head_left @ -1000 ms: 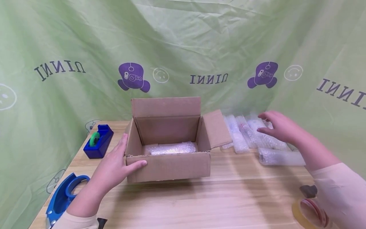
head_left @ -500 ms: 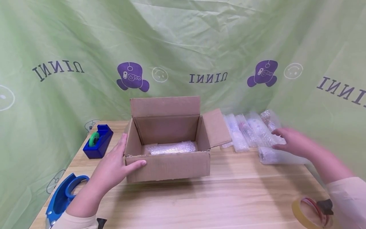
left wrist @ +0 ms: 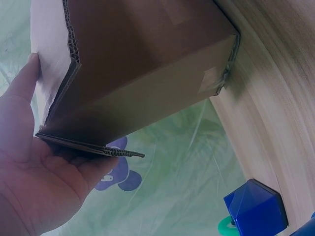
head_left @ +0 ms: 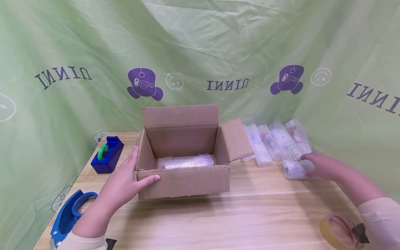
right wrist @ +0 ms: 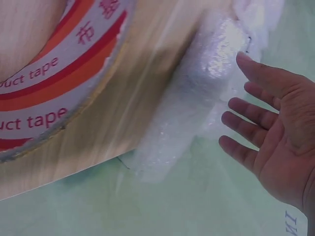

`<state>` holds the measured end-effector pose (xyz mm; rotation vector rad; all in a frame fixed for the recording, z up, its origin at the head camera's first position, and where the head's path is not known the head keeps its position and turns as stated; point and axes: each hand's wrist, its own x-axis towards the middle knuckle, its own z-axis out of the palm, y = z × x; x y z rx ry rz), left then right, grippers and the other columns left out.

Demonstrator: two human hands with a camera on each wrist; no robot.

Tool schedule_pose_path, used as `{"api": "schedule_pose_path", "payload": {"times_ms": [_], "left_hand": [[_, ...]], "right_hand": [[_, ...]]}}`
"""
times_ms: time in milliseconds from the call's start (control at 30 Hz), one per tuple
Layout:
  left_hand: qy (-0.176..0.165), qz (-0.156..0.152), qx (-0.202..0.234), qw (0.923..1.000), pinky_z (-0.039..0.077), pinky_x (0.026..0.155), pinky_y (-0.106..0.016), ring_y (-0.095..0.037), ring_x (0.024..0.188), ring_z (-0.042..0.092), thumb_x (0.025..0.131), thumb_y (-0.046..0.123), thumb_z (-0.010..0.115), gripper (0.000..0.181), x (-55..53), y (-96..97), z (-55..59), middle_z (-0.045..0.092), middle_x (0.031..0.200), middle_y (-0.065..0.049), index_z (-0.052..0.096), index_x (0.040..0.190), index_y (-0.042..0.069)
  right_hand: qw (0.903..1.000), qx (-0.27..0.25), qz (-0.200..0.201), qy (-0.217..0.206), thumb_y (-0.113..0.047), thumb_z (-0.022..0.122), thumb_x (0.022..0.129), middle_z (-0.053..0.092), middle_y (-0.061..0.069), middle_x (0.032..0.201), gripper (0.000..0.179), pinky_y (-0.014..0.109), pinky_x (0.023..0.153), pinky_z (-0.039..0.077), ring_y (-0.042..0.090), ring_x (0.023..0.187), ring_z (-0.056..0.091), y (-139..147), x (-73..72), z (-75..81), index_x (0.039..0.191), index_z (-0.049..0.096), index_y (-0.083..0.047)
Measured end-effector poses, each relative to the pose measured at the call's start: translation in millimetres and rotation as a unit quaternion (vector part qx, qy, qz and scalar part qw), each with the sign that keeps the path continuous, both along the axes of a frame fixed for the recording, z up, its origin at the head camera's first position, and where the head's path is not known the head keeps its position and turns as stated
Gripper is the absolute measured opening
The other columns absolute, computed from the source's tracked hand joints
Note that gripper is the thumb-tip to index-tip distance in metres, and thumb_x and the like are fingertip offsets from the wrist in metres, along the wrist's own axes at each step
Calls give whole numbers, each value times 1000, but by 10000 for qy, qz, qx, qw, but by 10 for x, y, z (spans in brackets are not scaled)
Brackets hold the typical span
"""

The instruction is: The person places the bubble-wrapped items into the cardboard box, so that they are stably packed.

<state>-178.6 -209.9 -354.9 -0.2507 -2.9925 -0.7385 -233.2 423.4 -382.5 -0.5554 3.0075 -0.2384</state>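
Note:
A cardboard box (head_left: 187,184) stands mid-table with its back and right flaps raised. Inside it lies a bubble-wrapped package (head_left: 189,162). My left hand (head_left: 120,184) grips the box's front left corner, thumb across the front panel. In the left wrist view, the fingers of that hand (left wrist: 44,191) pass behind a flap edge and are partly hidden. At the right, my right hand (head_left: 325,166) hovers by another bubble-wrapped package (head_left: 292,170). The right wrist view shows this hand (right wrist: 280,128) with fingers spread beside the package (right wrist: 197,88), holding nothing.
Several more bubble-wrapped packages (head_left: 262,149) lie in a row right of the box. A blue desktop tape dispenser (head_left: 107,165) and a blue handheld tape dispenser (head_left: 64,217) are at the left. A duct tape roll (head_left: 326,231) lies front right. A green curtain (head_left: 193,45) hangs behind.
My right hand has moved down and toward me, from above the row of packages to the bubble-wrapped package in front of them. The left hand and box have stayed put.

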Motion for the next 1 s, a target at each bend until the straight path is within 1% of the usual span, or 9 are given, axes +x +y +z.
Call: {"api": "schedule_pose_path", "payload": {"times_ms": [133, 300, 367, 467, 600, 700, 767, 867, 1000], "left_hand": [[5, 1, -5, 10000, 28, 112, -65, -47, 145, 22, 75, 83, 55, 127, 2, 1, -2, 9, 163, -20, -6, 158, 9], [-4, 13, 15, 10000, 28, 111, -65, -47, 145, 22, 74, 83, 55, 127, 1, 6, 1, 10, 163, -21, -6, 158, 10], [-5, 26, 12, 10000, 29, 111, -65, -47, 145, 23, 74, 84, 55, 127, 2, 7, 5, 11, 163, -21, -6, 158, 10], [-2, 35, 0, 10000, 29, 111, -65, -48, 144, 23, 74, 84, 54, 127, 8, 8, 10, 11, 163, -21, -5, 158, 9], [2, 38, 0, 10000, 29, 111, -65, -48, 144, 23, 74, 84, 54, 127, 10, 10, 12, 11, 163, -21, -5, 158, 9], [6, 41, -4, 10000, 29, 111, -64, -48, 144, 23, 74, 84, 54, 128, 6, 10, 5, 11, 163, -21, -5, 158, 9], [9, 37, -6, 10000, 29, 111, -64, -48, 144, 23, 74, 84, 54, 127, 4, 8, -1, 11, 163, -21, -5, 158, 9], [17, 38, 6, 10000, 29, 111, -64, -47, 144, 23, 74, 84, 55, 127, 1, 3, -8, 11, 163, -21, -5, 158, 9], [-2, 52, 28, 10000, 29, 111, -64, -47, 144, 23, 73, 84, 55, 128, 2, 1, -8, 11, 163, -21, -5, 158, 9]], "right_hand": [[10000, 18, 69, -47, -13, 82, 70, 62, 33, 113, 59, 64, 89, 47, 54, 105, 58, 45, -1, -93, 120, 59, 10], [9998, 35, 46, -173, -12, 82, 60, 59, 37, 116, 76, 65, 89, 47, 55, 104, 58, 67, 8, -175, 125, 53, 14], [9999, 85, 7, -140, -11, 82, 57, 59, 37, 115, 78, 65, 87, 48, 54, 101, 59, 57, 9, -197, 125, 53, 14], [9998, 162, -65, -85, -9, 81, 56, 61, 35, 112, 76, 65, 85, 49, 52, 98, 60, 38, 6, -227, 124, 54, 13], [9997, 223, -63, 48, -12, 77, 72, 64, 31, 106, 55, 62, 84, 50, 48, 94, 63, 20, -1, -272, 118, 58, 10], [9997, 188, 8, 166, -12, 74, 79, 66, 28, 102, 42, 60, 84, 52, 45, 91, 65, 17, -1, -300, 114, 60, 9], [9996, 165, 59, 198, -6, 73, 77, 67, 27, 101, 41, 59, 82, 52, 44, 90, 65, 26, 2, -305, 113, 61, 8], [9996, 110, 123, 227, -3, 72, 74, 68, 23, 99, 41, 57, 82, 53, 41, 88, 66, 28, 3, -302, 113, 61, 8], [9999, -34, 75, 99, -5, 74, 73, 69, 20, 99, 41, 56, 79, 54, 37, 86, 66, 51, 19, -268, 111, 62, 5]]}}
